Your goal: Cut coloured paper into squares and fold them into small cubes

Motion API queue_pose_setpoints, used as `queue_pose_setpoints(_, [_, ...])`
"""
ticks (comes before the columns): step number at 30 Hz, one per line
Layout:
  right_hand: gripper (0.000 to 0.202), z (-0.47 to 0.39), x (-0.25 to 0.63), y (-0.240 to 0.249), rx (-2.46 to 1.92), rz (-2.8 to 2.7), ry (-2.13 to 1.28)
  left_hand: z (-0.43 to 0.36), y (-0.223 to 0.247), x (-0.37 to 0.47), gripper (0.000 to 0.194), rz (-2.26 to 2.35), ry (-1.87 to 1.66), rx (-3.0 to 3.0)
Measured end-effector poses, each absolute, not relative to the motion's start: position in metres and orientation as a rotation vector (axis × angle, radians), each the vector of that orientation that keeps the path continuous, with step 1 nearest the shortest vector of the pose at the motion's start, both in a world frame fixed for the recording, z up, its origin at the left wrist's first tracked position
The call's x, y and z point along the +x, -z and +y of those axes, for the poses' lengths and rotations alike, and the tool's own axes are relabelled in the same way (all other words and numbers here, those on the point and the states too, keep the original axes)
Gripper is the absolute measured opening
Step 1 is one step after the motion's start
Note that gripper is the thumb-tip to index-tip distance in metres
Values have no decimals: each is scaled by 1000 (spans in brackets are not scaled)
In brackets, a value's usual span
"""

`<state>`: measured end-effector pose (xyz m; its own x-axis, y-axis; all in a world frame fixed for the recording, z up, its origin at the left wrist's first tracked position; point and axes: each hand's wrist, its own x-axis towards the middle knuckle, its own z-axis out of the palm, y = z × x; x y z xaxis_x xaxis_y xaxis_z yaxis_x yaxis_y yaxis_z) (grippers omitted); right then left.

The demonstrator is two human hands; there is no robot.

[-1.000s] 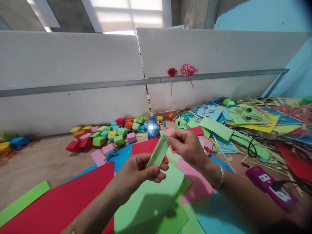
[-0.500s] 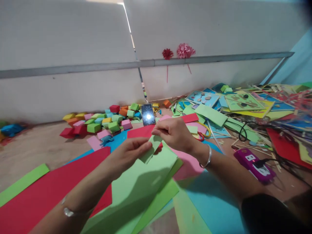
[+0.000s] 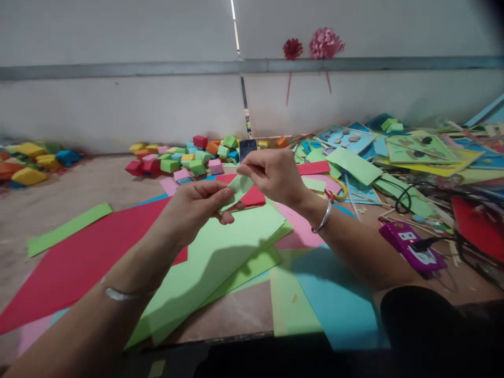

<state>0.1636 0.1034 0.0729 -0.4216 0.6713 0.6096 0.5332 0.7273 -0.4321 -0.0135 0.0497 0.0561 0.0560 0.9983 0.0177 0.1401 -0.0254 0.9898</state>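
A small pale green piece of paper [image 3: 238,190] is stretched between my hands above the sheets. My left hand [image 3: 200,202] pinches its lower left end between thumb and fingers. At the upper right end, my right hand [image 3: 273,173] grips it with curled fingers that hide its edge. Beneath them lies a large pale green sheet [image 3: 220,247], with a brighter green sheet [image 3: 252,270] partly under it. A red sheet [image 3: 98,252] spreads below my left forearm. A smaller red paper [image 3: 254,197] lies just behind the held piece.
Colourful paper blocks [image 3: 169,165] are heaped along the wall, near a phone [image 3: 247,148]. A purple power strip [image 3: 411,247] with a plugged-in cable sits at right. Decorated cards [image 3: 421,149] and sticks pile up behind it. Blue paper [image 3: 334,294] lies near the front edge.
The view has tilted down and shifted, so the wall flowers sit higher. Both hands still hold the green paper, which now looks more bent, and more left-hand fingers show beneath it.
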Motion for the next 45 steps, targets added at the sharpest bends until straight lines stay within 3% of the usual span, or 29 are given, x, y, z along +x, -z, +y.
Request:
queue_pose_setpoints(3, [27, 114, 155, -72, -896, -2186, -350, 53, -48, -30, 27, 1357, -1076, 1352])
queue_pose_setpoints(8, [22, 120, 153, -57, -922, -2190, -975, 62, -38, -51, 31, 1337, -748, 1470])
queue_pose_setpoints(12, [24, 99, 170, -26, -1175, -1717, -1404, 62, -26, -50, 47, 1391, -560, 1720])
queue_pose_setpoints(15, [23, 77, 182, -3, -1271, -1541, -1434, 58, -14, -48, 68, 1449, -631, 1889])
queue_pose_setpoints(19, [5, 58, 183, 14, -1353, -1364, -1523, 53, -4, -47, 49, 1383, -740, 1797])
queue_pose_setpoints(26, [13, 47, 171, 20, -1378, -1575, -1529, 47, 7, -39, 41, 1321, -1014, 1415])
queue_pose_setpoints(31, [29, 35, 169, 17, -1226, -1973, -1128, 36, 21, -27, 31, 1372, -1065, 1388])
queue_pose_setpoints(37, [29, 29, 171, 23, -1318, -1847, -1162, 30, 28, -24, 45, 1247, -1085, 1339])
queue_pose_setpoints(39, [28, 30, 173, 26, -1328, -1706, -1251, 31, 32, -28, 44, 1209, -1138, 1390])
queue_pose_setpoints(43, [27, 32, 176, 30, -1300, -1593, -1330, 31, 37, -37, 23, 1104, -1120, 1758])
queue_pose_setpoints(45, [24, 31, 176, 30, -1297, -1634, -1254, 29, 35, -40, 34, 1077, -1105, 1998])
